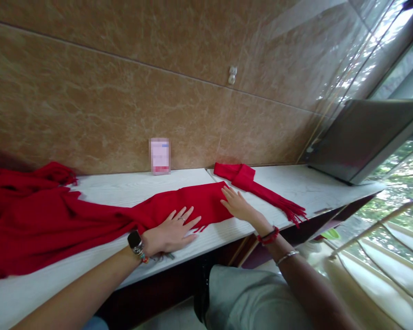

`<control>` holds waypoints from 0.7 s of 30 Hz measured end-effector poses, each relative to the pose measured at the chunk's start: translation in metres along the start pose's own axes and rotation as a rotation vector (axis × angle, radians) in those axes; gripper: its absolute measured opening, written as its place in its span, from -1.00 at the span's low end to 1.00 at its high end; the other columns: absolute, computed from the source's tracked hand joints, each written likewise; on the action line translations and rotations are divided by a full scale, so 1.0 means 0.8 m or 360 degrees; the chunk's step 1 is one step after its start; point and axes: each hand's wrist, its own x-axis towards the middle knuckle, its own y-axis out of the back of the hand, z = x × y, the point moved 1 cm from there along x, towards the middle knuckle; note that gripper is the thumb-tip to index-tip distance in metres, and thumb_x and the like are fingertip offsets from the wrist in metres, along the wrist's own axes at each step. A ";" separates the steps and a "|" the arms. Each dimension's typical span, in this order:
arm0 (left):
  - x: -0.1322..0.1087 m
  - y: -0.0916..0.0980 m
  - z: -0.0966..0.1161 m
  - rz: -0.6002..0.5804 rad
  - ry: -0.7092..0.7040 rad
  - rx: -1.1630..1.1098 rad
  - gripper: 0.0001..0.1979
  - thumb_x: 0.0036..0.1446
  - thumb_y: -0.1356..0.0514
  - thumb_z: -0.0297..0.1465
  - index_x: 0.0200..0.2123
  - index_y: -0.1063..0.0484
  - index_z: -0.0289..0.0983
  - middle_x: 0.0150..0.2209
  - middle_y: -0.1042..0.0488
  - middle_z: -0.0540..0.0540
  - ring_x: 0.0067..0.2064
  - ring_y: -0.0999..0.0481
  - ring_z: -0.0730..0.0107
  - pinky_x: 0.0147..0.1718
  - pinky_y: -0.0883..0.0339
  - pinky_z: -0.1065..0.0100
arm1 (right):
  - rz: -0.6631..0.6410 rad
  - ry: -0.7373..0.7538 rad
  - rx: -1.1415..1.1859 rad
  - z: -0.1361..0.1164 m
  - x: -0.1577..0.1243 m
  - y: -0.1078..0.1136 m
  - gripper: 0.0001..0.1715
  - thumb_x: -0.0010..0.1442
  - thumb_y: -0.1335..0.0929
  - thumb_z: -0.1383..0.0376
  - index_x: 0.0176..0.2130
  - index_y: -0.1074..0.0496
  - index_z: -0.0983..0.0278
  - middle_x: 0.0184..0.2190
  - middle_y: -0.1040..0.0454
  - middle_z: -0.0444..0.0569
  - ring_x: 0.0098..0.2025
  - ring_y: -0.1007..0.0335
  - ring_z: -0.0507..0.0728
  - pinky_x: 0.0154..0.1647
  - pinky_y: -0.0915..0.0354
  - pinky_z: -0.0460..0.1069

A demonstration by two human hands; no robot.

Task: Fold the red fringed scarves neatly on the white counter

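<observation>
A red scarf (pixel 206 201) lies partly flattened on the white countertop, its right end drawn into a broad band. My left hand (pixel 174 229) rests on the band's front part with fingers spread. At the band's right end, my right hand (pixel 239 204) lies with its fingers stretched over the edge of the cloth. Some fringe shows under the scarf near my left fingertips. Farther right is another red scarf (pixel 251 181), folded over itself, with its tassels toward the counter's front edge. Rumpled red cloth (pixel 30 220) spreads across the left, joined to the band.
The white countertop (pixel 124 181) runs along a brown marbled tile wall (pixel 106 105). A phone-shaped blurred item (pixel 160 156) leans against the wall. A dark grey box-like appliance (pixel 361 137) stands at the far right, near a window. A chair with a pale frame (pixel 375 224) is below it.
</observation>
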 end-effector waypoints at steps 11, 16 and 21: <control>-0.007 0.008 0.003 -0.0032 0.0198 -0.0024 -0.45 0.17 0.20 0.03 0.21 0.08 0.07 0.29 0.27 -0.24 0.25 0.32 -0.20 0.04 0.22 -0.24 | -0.0221 0.0261 0.0086 -0.035 0.045 -0.026 -0.47 0.30 -0.02 0.21 0.23 0.02 0.18 0.25 0.03 0.05 0.26 0.17 0.24 0.09 -0.02 0.32; -0.007 0.003 0.000 0.0022 0.0181 -0.0045 -0.46 0.18 0.17 -0.01 0.21 0.08 0.06 0.29 0.26 -0.22 0.25 0.28 -0.19 0.03 0.22 -0.25 | -0.0174 -0.0216 -0.0089 0.024 0.046 -0.020 -0.48 0.28 -0.06 0.29 0.20 -0.06 0.33 0.21 -0.06 0.20 0.23 0.09 0.31 0.08 0.01 0.37; -0.007 0.001 0.000 0.0032 0.0178 -0.0041 -0.43 0.16 0.20 0.04 0.21 0.06 0.04 0.28 0.23 -0.24 0.25 0.26 -0.19 0.03 0.22 -0.25 | -0.0028 0.0245 0.0067 -0.046 0.085 -0.013 -0.46 0.28 -0.06 0.29 0.22 0.00 0.32 0.24 0.03 0.18 0.26 0.17 0.26 0.13 -0.01 0.28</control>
